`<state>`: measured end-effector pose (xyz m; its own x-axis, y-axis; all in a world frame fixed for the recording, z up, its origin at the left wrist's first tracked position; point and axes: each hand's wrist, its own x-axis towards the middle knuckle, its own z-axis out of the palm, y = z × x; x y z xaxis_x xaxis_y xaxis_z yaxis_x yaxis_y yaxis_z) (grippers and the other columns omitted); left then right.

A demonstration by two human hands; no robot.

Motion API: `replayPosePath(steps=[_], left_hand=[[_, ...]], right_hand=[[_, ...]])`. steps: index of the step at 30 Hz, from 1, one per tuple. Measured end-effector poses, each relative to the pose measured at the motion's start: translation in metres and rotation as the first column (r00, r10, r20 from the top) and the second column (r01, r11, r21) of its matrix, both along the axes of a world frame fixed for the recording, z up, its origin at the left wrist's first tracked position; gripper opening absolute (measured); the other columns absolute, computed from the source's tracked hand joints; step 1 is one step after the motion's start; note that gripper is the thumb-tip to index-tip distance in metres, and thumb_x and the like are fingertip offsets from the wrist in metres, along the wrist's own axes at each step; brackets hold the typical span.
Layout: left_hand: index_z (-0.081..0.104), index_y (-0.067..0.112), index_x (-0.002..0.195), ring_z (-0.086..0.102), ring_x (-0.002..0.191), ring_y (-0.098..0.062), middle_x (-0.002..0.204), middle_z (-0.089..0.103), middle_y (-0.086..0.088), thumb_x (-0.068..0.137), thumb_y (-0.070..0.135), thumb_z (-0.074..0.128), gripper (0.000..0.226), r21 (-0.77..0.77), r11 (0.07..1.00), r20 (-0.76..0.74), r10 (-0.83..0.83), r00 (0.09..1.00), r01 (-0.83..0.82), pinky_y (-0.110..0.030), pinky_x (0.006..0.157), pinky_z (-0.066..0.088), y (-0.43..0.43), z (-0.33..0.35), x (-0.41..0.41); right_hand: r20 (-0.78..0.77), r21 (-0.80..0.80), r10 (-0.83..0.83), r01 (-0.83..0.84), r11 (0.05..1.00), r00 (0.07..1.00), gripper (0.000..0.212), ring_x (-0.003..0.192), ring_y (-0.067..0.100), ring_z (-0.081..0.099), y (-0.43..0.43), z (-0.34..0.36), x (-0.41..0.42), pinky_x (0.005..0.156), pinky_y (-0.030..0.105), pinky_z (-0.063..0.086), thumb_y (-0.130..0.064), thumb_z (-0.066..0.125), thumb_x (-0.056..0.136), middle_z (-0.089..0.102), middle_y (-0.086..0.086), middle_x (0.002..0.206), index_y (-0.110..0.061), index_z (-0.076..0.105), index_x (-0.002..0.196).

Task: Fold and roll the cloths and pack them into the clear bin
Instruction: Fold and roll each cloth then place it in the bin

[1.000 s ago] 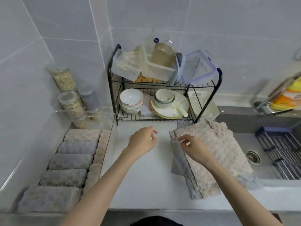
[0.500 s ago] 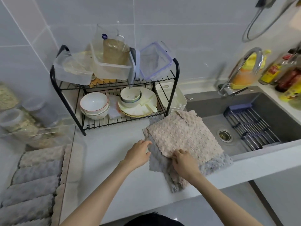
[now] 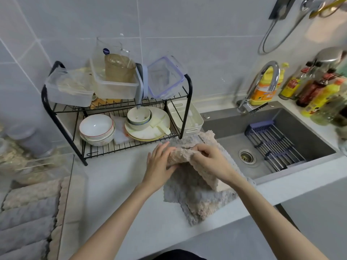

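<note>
Head view, centre of frame: top cloth [image 3: 204, 175] raised off the stack [image 3: 187, 201] and half folded, pinched at its left edge between thumb and fingers of the left hand [image 3: 159, 164], gripped at the fold by the curled fingers of the right hand [image 3: 211, 162]. Could drag the stack, lying close to the counter [image 3: 116, 184] front edge and the sink [image 3: 234, 119] rim, over either one if pulled sideways. Could also make a crooked fold, too wide for the clear bin [image 3: 72, 166] at lower left, nearly full of rolled cloths [image 3: 28, 212]. Pale counter, grey tiled wall [image 3: 206, 25]; black dish rack [image 3: 56, 113] at upper left, faucet [image 3: 262, 77] and bottles [image 3: 309, 91] at upper right.
</note>
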<state>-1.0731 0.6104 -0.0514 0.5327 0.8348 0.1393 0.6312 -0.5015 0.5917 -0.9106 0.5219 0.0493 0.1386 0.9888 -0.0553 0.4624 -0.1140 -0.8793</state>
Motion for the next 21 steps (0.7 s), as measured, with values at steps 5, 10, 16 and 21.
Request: replayPosePath(steps=[5,10,16,21], left_hand=[[0.059,0.016,0.096,0.058,0.088,-0.025,0.085,0.062,0.002,0.087,0.024,0.064,0.014,-0.036,0.996,0.128,0.087,0.988,-0.083,-0.038,0.077,0.042,0.015,0.016,-0.04],[0.053,0.017,0.09,0.056,0.077,-0.017,0.083,0.062,0.002,0.083,0.006,0.065,0.017,-0.147,0.977,0.241,0.188,0.952,-0.156,-0.033,0.069,0.042,0.027,0.05,-0.101],[0.049,0.013,0.094,0.054,0.084,-0.019,0.093,0.058,-0.005,0.089,-0.002,0.055,0.017,-0.002,0.941,0.26,0.328,0.908,-0.339,-0.034,0.068,0.041,0.034,0.091,-0.147],[0.046,-0.002,0.111,0.049,0.103,-0.02,0.114,0.049,-0.015,0.088,-0.006,0.053,0.024,0.25,0.858,0.263,0.386,0.884,-0.449,-0.025,0.083,0.038,0.017,0.105,-0.17]], right_hand=[[-0.126,0.012,-0.037,0.038,0.999,0.991,0.021,0.055,0.006,0.036,0.008,0.021,-0.002,0.051,0.014,0.03,-0.004,0.045,0.089,0.043,0.002,0.065,-0.003,0.052,0.069],[0.034,-0.051,0.089,-0.087,0.995,0.995,0.016,0.047,0.001,0.035,0.031,0.02,-0.012,0.048,0.013,0.029,-0.012,0.057,0.087,0.04,-0.016,0.05,-0.017,0.048,0.074],[0.182,0.169,0.089,-0.12,0.978,0.979,0.007,0.057,0.009,0.042,0.079,0.027,-0.052,0.052,0.019,0.03,-0.003,0.053,0.084,0.049,-0.004,0.065,-0.007,0.056,0.081],[0.128,0.321,0.118,-0.153,0.934,0.985,0.016,0.056,0.0,0.04,0.092,0.039,-0.071,0.053,0.016,0.029,0.008,0.046,0.079,0.045,-0.01,0.064,-0.004,0.055,0.076]])
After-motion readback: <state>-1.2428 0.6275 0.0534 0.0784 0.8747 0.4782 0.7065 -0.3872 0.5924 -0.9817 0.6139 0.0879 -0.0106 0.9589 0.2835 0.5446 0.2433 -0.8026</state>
